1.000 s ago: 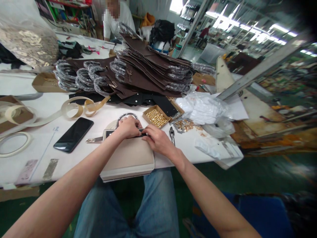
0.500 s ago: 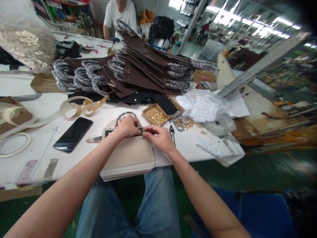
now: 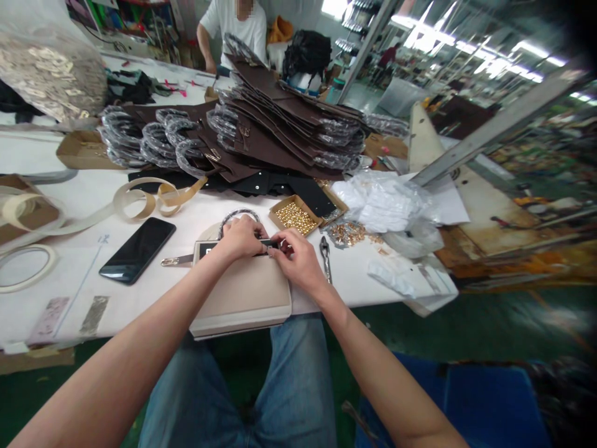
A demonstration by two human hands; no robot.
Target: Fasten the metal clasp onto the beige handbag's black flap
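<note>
No brand or label can be read; the only writing is a small blue handwritten mark [image 3: 103, 239] on the white table [image 3: 69, 218] left of centre, above the black phone [image 3: 137, 250], and it is too small to make out.

At the centre of the frame a beige bag [image 3: 242, 295] lies at the table's near edge, over the person's lap. A dark strap [image 3: 205, 250] runs across the bag's upper edge, its metal end [image 3: 170, 261] pointing left toward the phone. The left hand [image 3: 242, 239] is curled closed over the strap, fingers pressing it down on the bag. The right hand [image 3: 298, 261] sits just to the right of it, thumb and fingertips [image 3: 280, 239] pinched shut on the same strap, touching the left hand's fingers.

Half a second earlier the right hand was slightly further right with a small gap to the left; now the two hands meet. The left hand and the bag have stayed in place.

Just above and right of the hands are a box of gold studs [image 3: 293, 218] and pliers [image 3: 326, 258]
</note>
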